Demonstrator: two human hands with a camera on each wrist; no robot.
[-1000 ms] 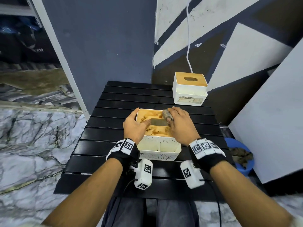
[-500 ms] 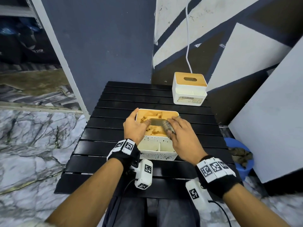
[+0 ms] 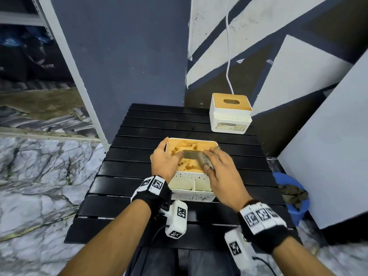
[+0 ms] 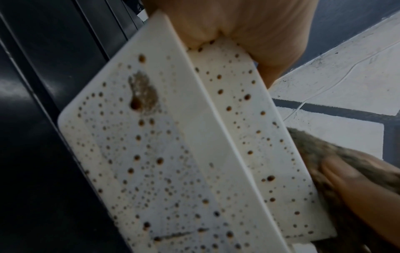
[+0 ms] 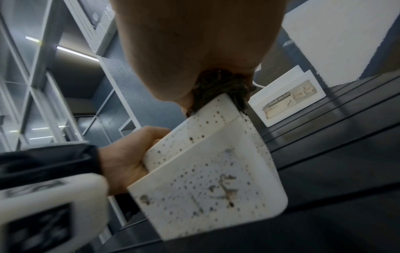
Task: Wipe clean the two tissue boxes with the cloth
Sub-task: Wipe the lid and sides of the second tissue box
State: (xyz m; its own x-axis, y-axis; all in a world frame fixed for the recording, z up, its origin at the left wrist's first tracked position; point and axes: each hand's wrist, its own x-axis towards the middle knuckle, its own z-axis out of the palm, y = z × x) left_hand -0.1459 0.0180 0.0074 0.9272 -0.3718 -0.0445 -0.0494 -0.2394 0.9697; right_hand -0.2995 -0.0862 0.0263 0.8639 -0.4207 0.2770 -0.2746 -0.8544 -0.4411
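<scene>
near tissue box (image 3: 191,193): smooth white plastic body speckled with brown spots; wood-look lid, matt, smeared brown
far tissue box (image 3: 230,114): glossy white plastic, pale wood-look lid, paper label on front
cloth (image 3: 206,161): rough, nubbly fabric, dirty grey-brown
table (image 3: 123,208): black slats, smooth with slight sheen
floor (image 3: 39,176): polished marble-look, grey veins

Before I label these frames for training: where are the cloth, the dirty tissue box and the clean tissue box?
cloth (image 3: 206,161): head view, bunched middle under the right hand.
dirty tissue box (image 3: 191,186): head view, front compartment.
clean tissue box (image 3: 231,102): head view, wooden lid.
</scene>
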